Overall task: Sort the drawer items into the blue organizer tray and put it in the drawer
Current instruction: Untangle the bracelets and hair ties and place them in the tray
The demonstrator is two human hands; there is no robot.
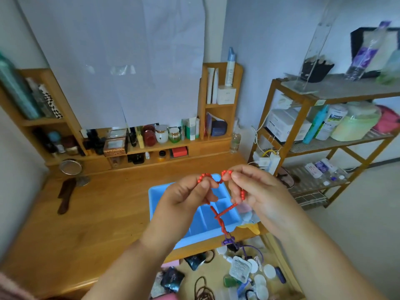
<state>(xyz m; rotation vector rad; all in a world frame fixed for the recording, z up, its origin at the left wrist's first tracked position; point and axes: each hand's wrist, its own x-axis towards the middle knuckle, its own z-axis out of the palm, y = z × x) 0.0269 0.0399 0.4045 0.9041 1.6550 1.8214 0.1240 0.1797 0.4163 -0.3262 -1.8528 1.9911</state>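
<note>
**Both hands up on red bead strand, above blue tray**

Edges / room: blue organizer tray (164,192) sits on the wooden desk (91,213), its near-right corner close to the desk's front edge. Left of the tray the desktop is mostly bare; a dark comb (65,197) and a small round mirror (71,167) lie well apart at far left. Desk's back is closed off by a low shelf of cosmetics jars (161,133). To the right, a wooden rack (303,118) stands near the desk's end. Below the desk's front edge the open drawer (279,258) is crowded: packets, hair ties, white round pads, a small labelled bottle.

Fingers: left hand (184,198) pinches the red bead strand (223,215) between thumb and forefinger, other fingers curled in. Right hand (257,191) pinches the same strand near its top, fingertips closed on beads, a loop draped across its fingers. Hands just beside each other, raised over the tray.

Task items: strand is small red beads, tangled; two runs hang from the hands, cross and twist together over the tray's front compartments. Its lower end meets a purple cord (249,249) that trails into the drawer clutter. Tray compartments that show look bare; the hands hide the middle ones.
</note>
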